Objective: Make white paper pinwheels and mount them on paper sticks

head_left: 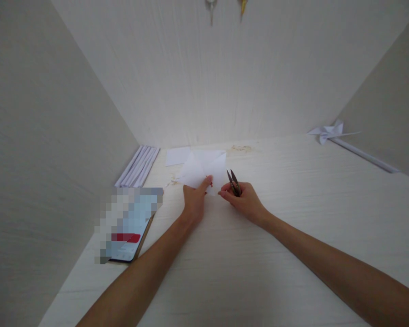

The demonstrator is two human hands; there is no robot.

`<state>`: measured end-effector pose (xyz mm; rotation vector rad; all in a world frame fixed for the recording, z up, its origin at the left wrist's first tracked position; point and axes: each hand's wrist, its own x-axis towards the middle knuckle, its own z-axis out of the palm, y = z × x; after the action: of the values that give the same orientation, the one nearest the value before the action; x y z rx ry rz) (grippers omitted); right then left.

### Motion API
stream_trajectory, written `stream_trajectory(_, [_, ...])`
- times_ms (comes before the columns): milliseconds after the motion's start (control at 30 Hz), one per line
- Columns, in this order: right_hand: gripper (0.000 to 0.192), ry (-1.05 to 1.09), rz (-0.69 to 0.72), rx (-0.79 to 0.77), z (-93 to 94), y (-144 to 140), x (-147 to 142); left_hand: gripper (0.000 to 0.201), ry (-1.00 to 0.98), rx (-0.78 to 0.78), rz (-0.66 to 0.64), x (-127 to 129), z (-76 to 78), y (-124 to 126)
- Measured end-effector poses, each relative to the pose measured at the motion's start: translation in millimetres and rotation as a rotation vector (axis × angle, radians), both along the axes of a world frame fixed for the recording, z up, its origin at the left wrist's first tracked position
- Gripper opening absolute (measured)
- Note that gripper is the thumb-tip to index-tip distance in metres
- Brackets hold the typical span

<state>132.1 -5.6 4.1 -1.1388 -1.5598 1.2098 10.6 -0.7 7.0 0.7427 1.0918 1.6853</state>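
Note:
My left hand (195,198) grips a white paper sheet (204,163) by its near edge, thumb on top. Fold or cut lines run in from the sheet's corners, and a small red mark shows beside the thumb. Just to the right, my right hand (243,202) is closed around small dark thread snips (234,181), their two pointed blades apart and aimed away from me. The thumb and a finger of that hand pinch close to the paper's right near corner; whether they touch it I cannot tell.
Rolled white paper sticks (139,165) lie at the left wall, a phone (131,227) nearer me. Behind the sheet is another white paper piece (177,156). A paper pinwheel (330,131) on a stick rests along the right wall. Two pointed objects (242,9) show at the top.

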Motion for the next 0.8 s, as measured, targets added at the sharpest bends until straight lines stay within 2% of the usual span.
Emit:
stream_trajectory(67, [0.020, 0.041, -0.014, -0.002, 0.7, -1, 0, 0.025, -0.034, -0.006, 0.067, -2, 0.7, 2])
stream_trajectory(133, [0.021, 0.167, -0.099, -0.012, 2.9, 0, 2, 0.023, -0.057, 0.001, 0.090, -4, 1.9, 3])
stream_trajectory(233, [0.020, 0.393, -0.263, -0.051, 8.0, 7, 10, 0.022, -0.066, -0.007, 0.025, -3, 3.6, 2])
stream_trajectory(300, [0.019, 0.392, -0.345, -0.077, 10.2, 18, 19, 0.022, -0.075, -0.022, -0.077, -1, 4.4, -1])
stream_trajectory(400, [0.020, 0.124, -0.458, -0.041, 9.0, 44, 36, 0.023, -0.069, -0.055, -0.263, 2, 4.7, -5])
stream_trajectory(533, [0.024, -0.584, -0.467, 0.177, 5.1, 89, 48, 0.025, 0.004, -0.092, -0.469, 2, 3.2, -9])
stream_trajectory(633, [0.020, -0.693, -0.418, 0.192, 4.8, 117, 44, 0.021, 0.047, -0.087, -0.532, 1, 1.3, -9])
stream_trajectory(800, [0.021, -0.808, -0.374, 0.250, 2.5, 144, 31, 0.021, 0.029, -0.090, -0.533, -1, -2.0, -7])
